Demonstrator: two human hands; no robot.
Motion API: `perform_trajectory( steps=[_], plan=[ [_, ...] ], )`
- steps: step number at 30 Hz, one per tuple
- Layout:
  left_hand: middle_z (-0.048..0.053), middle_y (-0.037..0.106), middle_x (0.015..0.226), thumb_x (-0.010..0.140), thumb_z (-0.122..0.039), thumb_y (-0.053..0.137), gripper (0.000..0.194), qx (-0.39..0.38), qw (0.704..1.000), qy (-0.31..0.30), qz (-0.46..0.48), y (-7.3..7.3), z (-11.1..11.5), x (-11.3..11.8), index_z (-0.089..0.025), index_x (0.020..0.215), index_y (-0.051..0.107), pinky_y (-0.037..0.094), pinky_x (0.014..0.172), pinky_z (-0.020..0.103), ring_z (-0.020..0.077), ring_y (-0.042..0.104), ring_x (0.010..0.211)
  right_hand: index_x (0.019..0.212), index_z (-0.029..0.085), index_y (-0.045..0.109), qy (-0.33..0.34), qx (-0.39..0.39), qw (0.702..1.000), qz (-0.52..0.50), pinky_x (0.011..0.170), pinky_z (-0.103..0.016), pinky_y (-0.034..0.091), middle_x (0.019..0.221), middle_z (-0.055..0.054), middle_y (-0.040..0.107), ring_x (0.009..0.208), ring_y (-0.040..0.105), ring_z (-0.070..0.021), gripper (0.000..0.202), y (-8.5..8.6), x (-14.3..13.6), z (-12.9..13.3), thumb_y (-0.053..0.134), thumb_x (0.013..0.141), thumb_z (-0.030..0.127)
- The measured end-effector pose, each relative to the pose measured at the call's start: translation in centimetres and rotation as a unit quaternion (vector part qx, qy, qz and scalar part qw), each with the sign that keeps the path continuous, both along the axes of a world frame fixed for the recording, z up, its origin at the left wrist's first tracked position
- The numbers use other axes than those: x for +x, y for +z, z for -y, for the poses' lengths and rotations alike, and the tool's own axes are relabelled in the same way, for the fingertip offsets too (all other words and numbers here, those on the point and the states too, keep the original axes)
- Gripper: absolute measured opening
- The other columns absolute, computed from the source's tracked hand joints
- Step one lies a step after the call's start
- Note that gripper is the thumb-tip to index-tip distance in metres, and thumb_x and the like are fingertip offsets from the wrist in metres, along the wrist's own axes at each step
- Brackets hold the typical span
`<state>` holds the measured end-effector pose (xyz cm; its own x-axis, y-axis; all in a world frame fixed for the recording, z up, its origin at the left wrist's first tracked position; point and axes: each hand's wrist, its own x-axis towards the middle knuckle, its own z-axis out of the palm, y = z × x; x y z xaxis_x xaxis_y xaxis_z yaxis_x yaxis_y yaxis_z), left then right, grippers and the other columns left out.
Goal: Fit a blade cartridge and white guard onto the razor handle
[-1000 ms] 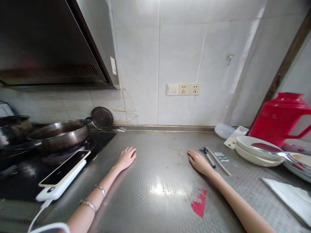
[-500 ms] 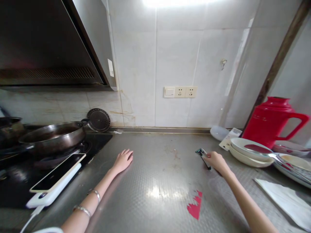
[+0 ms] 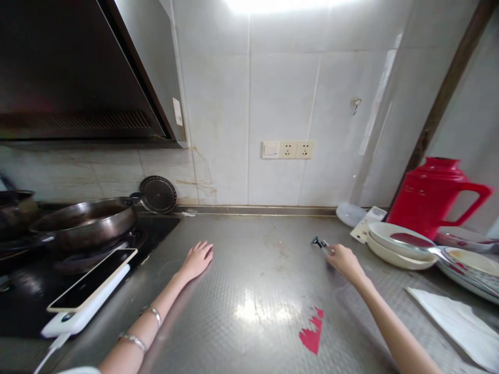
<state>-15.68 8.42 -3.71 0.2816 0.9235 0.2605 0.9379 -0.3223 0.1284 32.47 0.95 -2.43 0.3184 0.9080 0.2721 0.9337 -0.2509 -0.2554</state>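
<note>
On the left of the metal countertop, my left hand [image 3: 197,259] lies palm down with its fingers stretched out, holding nothing. My right hand [image 3: 343,261] is closed around a small T-shaped tool [image 3: 319,243], low over the counter on the right. The tool has a dark, teal-tinted crosspiece at its far end and a silvery part beside it; most of its handle is hidden by my fingers, and its exact kind is unclear. Nearer to me, a torn red patch [image 3: 313,335] lies flat on the counter, apart from both hands.
Left, a steel pan [image 3: 88,221] sits on the black stove, with a phone [image 3: 93,279] atop a white power bank [image 3: 83,306]. Right stand stacked bowls [image 3: 395,254], a red thermos [image 3: 419,200], a patterned plate [image 3: 475,270] and a white cloth or paper [image 3: 454,322].
The T-shaped tool has turned in my right hand; its dark handle, visible earlier, is now mostly hidden behind my fingers. My left hand stays in place.
</note>
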Motion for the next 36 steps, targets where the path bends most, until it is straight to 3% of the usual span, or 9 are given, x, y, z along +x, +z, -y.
perform_trajectory(
  steps=[4, 7, 11, 14, 17, 21, 25, 30, 36],
  plan=[
    [0.008, 0.049, 0.131, 0.086, -0.034, 0.035, 0.036, 0.025, 0.999, 0.008, 0.019, 0.9, 0.2, 0.7, -0.021, 0.111, 0.059, 0.029, 0.1, 0.046, 0.0271, 0.036, 0.125, 0.096, 0.012, 0.067, 0.035, 0.089, 0.993, -0.068, 0.06, -0.024, 0.041, 0.071, -0.008, 0.068, 0.069, 0.063, -0.0206, 0.035, 0.7, -1.0, -0.6, 0.05, 0.068, 0.024],
    [0.009, 0.056, 0.122, 0.082, -0.025, 0.043, 0.026, 0.076, 0.995, -0.018, 0.06, 2.5, 0.9, 2.6, -0.019, 0.095, 0.065, 0.032, 0.099, 0.042, 0.0255, 0.042, 0.121, 0.097, 0.01, 0.067, 0.083, 0.162, 0.973, -0.143, 0.065, -0.025, 0.044, 0.075, -0.008, 0.068, 0.069, 0.062, -0.0192, 0.038, 1.4, -3.2, -0.7, 0.053, 0.069, 0.032],
    [0.006, 0.067, 0.096, 0.079, -0.022, 0.046, 0.021, 0.057, 0.977, -0.103, 0.18, 4.6, 2.6, 7.3, -0.018, 0.081, 0.067, 0.041, 0.088, 0.031, 0.0186, 0.058, 0.096, 0.095, 0.013, 0.067, 0.182, 0.219, 0.935, -0.21, 0.063, -0.025, 0.046, 0.077, -0.007, 0.065, 0.066, 0.059, -0.0162, 0.035, 2.1, -7.6, 0.4, 0.051, 0.074, 0.037],
    [0.005, 0.069, 0.084, 0.08, -0.031, 0.047, 0.025, 0.013, 0.951, -0.146, 0.271, 5.5, 4.0, 11.5, -0.017, 0.078, 0.068, 0.044, 0.077, 0.026, 0.017, 0.061, 0.082, 0.094, 0.014, 0.066, 0.237, 0.234, 0.913, -0.233, 0.062, -0.025, 0.046, 0.077, -0.006, 0.062, 0.066, 0.058, -0.0148, 0.031, 2.2, -10.5, 1.3, 0.051, 0.077, 0.036],
    [0.006, 0.069, 0.073, 0.079, -0.042, 0.048, 0.034, -0.049, 0.931, -0.171, 0.32, 5.5, 5.2, 15.2, -0.015, 0.074, 0.069, 0.043, 0.067, 0.024, 0.0153, 0.061, 0.067, 0.096, 0.016, 0.065, 0.275, 0.24, 0.901, -0.234, 0.063, -0.025, 0.046, 0.077, -0.005, 0.061, 0.066, 0.057, -0.0143, 0.028, 2.0, -12.2, 2.0, 0.052, 0.078, 0.033],
    [0.005, 0.069, 0.071, 0.077, -0.046, 0.05, 0.038, -0.063, 0.913, -0.178, 0.363, 5.0, 5.8, 18.4, -0.014, 0.072, 0.069, 0.04, 0.06, 0.023, 0.0144, 0.059, 0.063, 0.096, 0.016, 0.064, 0.287, 0.239, 0.896, -0.238, 0.064, -0.026, 0.046, 0.08, -0.006, 0.06, 0.068, 0.055, -0.0141, 0.026, 2.0, -13.4, 2.7, 0.052, 0.079, 0.031],
    [0.005, 0.066, 0.064, 0.075, -0.046, 0.051, 0.039, -0.079, 0.893, -0.156, 0.414, 4.4, 5.5, 19.3, -0.012, 0.069, 0.068, 0.038, 0.054, 0.022, 0.0137, 0.057, 0.06, 0.095, 0.016, 0.064, 0.293, 0.226, 0.894, -0.254, 0.064, -0.025, 0.045, 0.08, -0.006, 0.06, 0.068, 0.054, -0.0137, 0.024, 2.1, -14.1, 3.1, 0.051, 0.08, 0.03],
    [0.004, 0.062, 0.059, 0.072, -0.048, 0.053, 0.04, -0.158, 0.854, -0.14, 0.476, 4.0, 5.4, 18.9, -0.01, 0.066, 0.066, 0.037, 0.048, 0.021, 0.0108, 0.052, 0.051, 0.096, 0.016, 0.064, 0.296, 0.212, 0.893, -0.265, 0.062, -0.025, 0.045, 0.078, -0.005, 0.059, 0.066, 0.054, -0.0133, 0.024, 1.9, -14.9, 3.3, 0.052, 0.08, 0.03],
    [0.004, 0.059, 0.056, 0.071, -0.049, 0.053, 0.041, -0.209, 0.838, -0.122, 0.488, 3.7, 5.6, 18.5, -0.01, 0.063, 0.063, 0.036, 0.043, 0.02, 0.0095, 0.048, 0.045, 0.094, 0.016, 0.064, 0.309, 0.205, 0.895, -0.247, 0.06, -0.025, 0.044, 0.076, -0.005, 0.059, 0.064, 0.054, -0.0135, 0.024, 1.9, -15.7, 3.7, 0.05, 0.08, 0.03]
  ],
)
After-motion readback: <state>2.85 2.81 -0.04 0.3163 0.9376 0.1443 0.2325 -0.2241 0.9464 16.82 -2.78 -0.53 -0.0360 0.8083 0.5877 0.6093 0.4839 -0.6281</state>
